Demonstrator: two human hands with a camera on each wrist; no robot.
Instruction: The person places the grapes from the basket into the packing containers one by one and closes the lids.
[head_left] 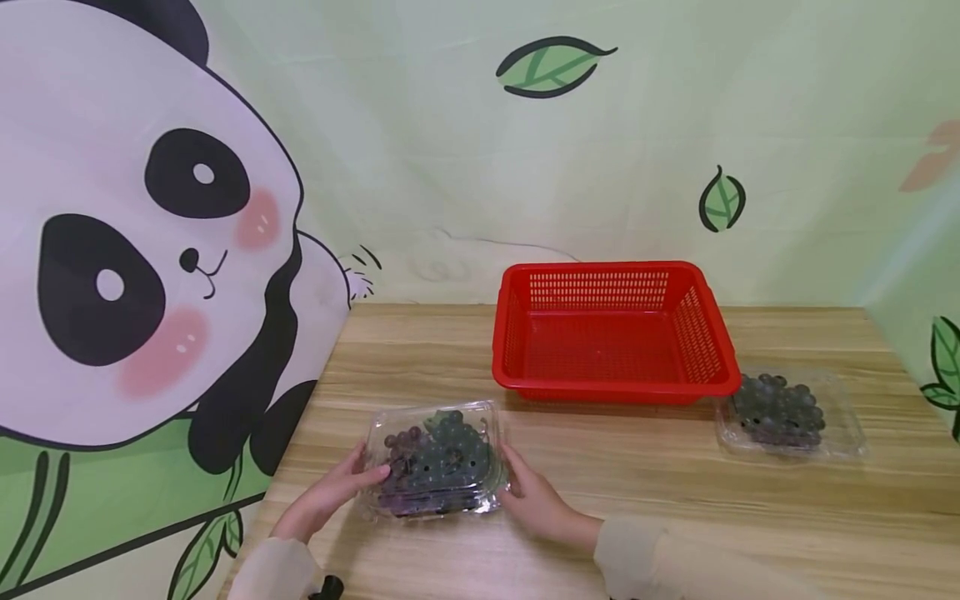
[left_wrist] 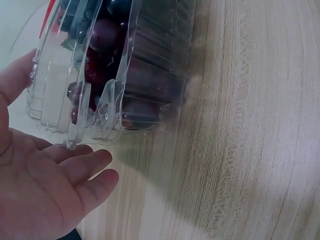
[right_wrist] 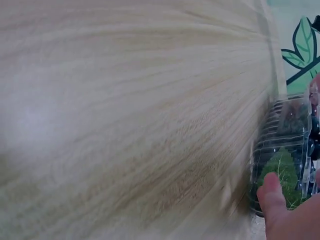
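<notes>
A clear plastic clamshell box (head_left: 437, 458) of dark grapes sits at the front left of the table, held from both sides. My left hand (head_left: 330, 493) grips its left end, the thumb over the lid's edge. The left wrist view shows that thumb at the lid's rim, the other fingers near the corner, and reddish-purple grapes (left_wrist: 102, 37) through the plastic. At the box's right end, my right hand (head_left: 542, 504) holds the side wall. Seen from the right wrist, a fingertip (right_wrist: 272, 182) lies against the wall, beside a green leaf (right_wrist: 282, 167) inside.
Behind, near the wall, stands a red plastic basket (head_left: 600, 390) with perforated sides and nothing inside. A second clear box of grapes (head_left: 787, 412) lies at the basket's right front corner. The wooden table (head_left: 675, 475) meets a panda-printed cloth (head_left: 420, 167) at the back and left.
</notes>
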